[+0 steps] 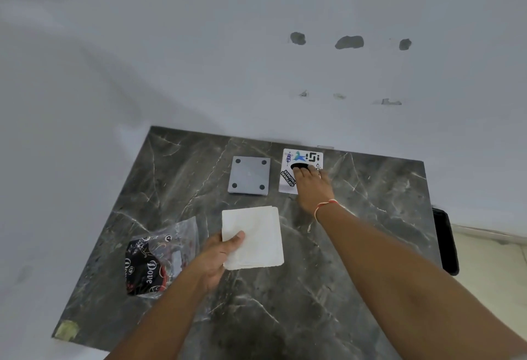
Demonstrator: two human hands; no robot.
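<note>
A dark marble table [342, 288] stands against a white wall. Near its middle lies a stack of white napkins [256, 234], and the left hand [219, 257] pinches its near left corner, thumb on top. A printed plastic bag [159, 257] lies at the near left. At the far side sits a grey square plate [249, 175]. Just right of it is a sticker sheet [302, 157], where the right hand [312, 185] rests with straight fingers.

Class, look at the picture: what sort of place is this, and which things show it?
Probably a room in a home: a dark marble tabletop against a white wall with patched holes, and a Dove-printed plastic bag on it.
</note>
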